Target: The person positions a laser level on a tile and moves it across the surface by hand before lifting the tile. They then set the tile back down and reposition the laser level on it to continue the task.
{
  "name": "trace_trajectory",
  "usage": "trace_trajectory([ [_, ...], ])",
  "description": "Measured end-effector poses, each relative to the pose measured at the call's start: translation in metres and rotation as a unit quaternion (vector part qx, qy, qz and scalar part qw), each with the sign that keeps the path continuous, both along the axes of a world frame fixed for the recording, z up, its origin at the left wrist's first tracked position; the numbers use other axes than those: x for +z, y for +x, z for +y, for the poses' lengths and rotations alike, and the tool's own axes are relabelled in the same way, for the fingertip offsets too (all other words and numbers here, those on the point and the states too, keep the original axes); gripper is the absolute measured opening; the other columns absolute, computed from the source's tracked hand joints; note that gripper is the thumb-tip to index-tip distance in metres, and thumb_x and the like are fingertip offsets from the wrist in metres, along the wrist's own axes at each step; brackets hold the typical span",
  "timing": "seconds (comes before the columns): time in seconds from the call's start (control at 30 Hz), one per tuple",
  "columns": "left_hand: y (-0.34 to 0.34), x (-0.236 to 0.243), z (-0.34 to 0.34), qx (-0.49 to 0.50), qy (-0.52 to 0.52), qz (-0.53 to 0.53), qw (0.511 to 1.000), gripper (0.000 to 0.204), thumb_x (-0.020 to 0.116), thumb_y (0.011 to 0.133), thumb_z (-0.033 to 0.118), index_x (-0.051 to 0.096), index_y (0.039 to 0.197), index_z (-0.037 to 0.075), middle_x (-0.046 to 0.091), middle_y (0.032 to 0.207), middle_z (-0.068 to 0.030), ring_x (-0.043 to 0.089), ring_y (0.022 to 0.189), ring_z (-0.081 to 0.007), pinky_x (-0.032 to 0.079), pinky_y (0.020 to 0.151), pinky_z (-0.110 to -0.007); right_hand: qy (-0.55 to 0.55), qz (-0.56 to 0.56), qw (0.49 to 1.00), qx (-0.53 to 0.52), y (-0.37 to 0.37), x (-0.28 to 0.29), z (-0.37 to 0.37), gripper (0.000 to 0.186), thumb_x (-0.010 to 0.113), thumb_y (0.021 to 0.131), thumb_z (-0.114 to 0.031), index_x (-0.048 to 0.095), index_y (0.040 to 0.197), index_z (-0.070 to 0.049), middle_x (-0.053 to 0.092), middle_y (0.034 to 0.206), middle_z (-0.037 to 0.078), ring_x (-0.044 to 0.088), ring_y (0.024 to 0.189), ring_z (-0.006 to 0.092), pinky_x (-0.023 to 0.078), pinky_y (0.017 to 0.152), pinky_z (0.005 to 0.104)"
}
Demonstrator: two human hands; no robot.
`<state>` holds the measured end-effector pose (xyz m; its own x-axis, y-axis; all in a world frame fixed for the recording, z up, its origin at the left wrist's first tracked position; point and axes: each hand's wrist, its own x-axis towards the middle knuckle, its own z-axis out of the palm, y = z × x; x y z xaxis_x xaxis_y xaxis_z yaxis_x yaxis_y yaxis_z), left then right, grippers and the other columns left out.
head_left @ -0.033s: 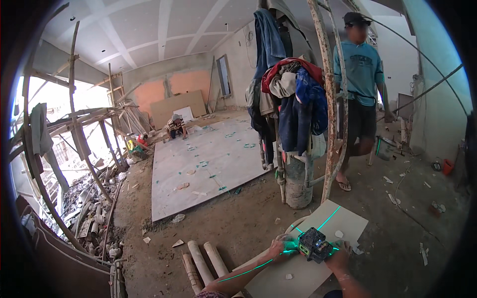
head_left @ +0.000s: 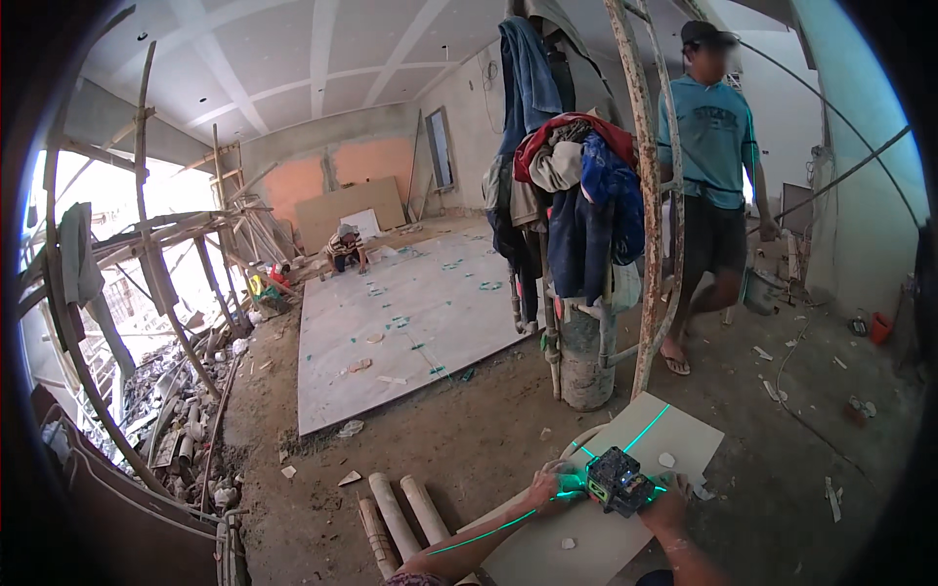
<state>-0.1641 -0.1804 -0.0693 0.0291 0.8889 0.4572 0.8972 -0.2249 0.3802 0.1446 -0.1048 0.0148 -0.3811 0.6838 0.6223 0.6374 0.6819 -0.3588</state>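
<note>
A black laser level (head_left: 618,481) throws bright green lines over a beige board (head_left: 684,438) at the lower right. My left hand (head_left: 557,481) grips the level's left side, with green light falling on its fingers and along my forearm. On the other side, my right hand (head_left: 668,508) is closed against the level's right edge, its fingertips partly hidden. A small pale chip (head_left: 666,459) lies on the board beyond the level, and another chip (head_left: 568,544) lies nearer to me.
Several pipes (head_left: 393,513) lie left of my left arm. Clothes (head_left: 586,205) hang on a rusty scaffold frame (head_left: 645,195) ahead. A co-worker (head_left: 708,146) walks at right; another person (head_left: 346,248) crouches by the large tiled floor area (head_left: 332,391). Rubble (head_left: 186,449) lines the left.
The walking co-worker has shifted very slightly, and the bucket-like thing by their leg has swung a little. My hands and the laser level have not visibly moved.
</note>
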Motion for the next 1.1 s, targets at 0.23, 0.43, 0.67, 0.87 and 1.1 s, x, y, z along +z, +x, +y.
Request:
trace_trajectory([
  [0.23, 0.007, 0.016, -0.003, 0.01, -0.084, -0.017, 0.996, 0.043, 0.073, 0.086, 0.054, 0.074, 0.121, 0.03, 0.051, 0.152, 0.0012, 0.037, 0.147, -0.0305, 0.037, 0.111, -0.055, -0.001, -0.009, 1.0, -0.006, 0.001, -0.003, 0.004, 0.027, 0.08, 0.071, -0.031, 0.076, 0.089, -0.012, 0.064, 0.101, 0.009, 0.056, 0.107, 0.0356, 0.042, 0.098, 0.054],
  [0.43, 0.001, 0.004, -0.001, 0.002, -0.013, -0.039, 0.999, 0.028, 0.073, 0.089, 0.044, 0.078, 0.113, 0.03, 0.06, 0.142, -0.0021, 0.046, 0.14, -0.032, 0.041, 0.11, -0.052, -0.03, -0.015, 0.999, 0.0, 0.001, 0.004, 0.0, 0.03, 0.08, 0.073, -0.033, 0.076, 0.093, -0.011, 0.066, 0.106, 0.01, 0.057, 0.108, 0.0363, 0.041, 0.099, 0.0547],
  [0.67, 0.003, 0.012, 0.001, -0.015, -0.075, -0.019, 0.997, 0.043, 0.071, 0.089, 0.049, 0.072, 0.126, 0.027, 0.05, 0.153, -0.001, 0.039, 0.146, -0.0322, 0.037, 0.111, -0.058, -0.016, -0.006, 1.0, -0.022, 0.005, -0.011, 0.004, 0.036, 0.079, 0.074, -0.036, 0.076, 0.097, -0.009, 0.066, 0.107, 0.014, 0.058, 0.112, 0.042, 0.042, 0.101, 0.0581],
  [0.87, -0.008, -0.013, 0.007, 0.003, -0.058, -0.041, 0.997, 0.044, 0.071, 0.088, 0.05, 0.072, 0.125, 0.026, 0.05, 0.153, -0.0003, 0.039, 0.146, -0.0329, 0.038, 0.111, -0.058, 0.004, -0.017, 0.999, -0.033, 0.001, -0.003, -0.001, 0.032, 0.079, 0.075, -0.035, 0.077, 0.095, -0.01, 0.067, 0.105, 0.017, 0.057, 0.116, 0.0456, 0.041, 0.105, 0.0605],
  [1.1, 0.002, 0.012, -0.002, 0.001, -0.076, -0.059, 0.995, 0.031, 0.071, 0.091, 0.042, 0.075, 0.12, 0.031, 0.054, 0.149, -0.0047, 0.041, 0.143, -0.0324, 0.036, 0.112, -0.057, -0.006, -0.013, 1.0, 0.013, 0.005, 0.009, -0.005, 0.03, 0.079, 0.075, -0.034, 0.077, 0.095, -0.012, 0.066, 0.104, 0.014, 0.058, 0.108, 0.0423, 0.046, 0.096, 0.0584],
])
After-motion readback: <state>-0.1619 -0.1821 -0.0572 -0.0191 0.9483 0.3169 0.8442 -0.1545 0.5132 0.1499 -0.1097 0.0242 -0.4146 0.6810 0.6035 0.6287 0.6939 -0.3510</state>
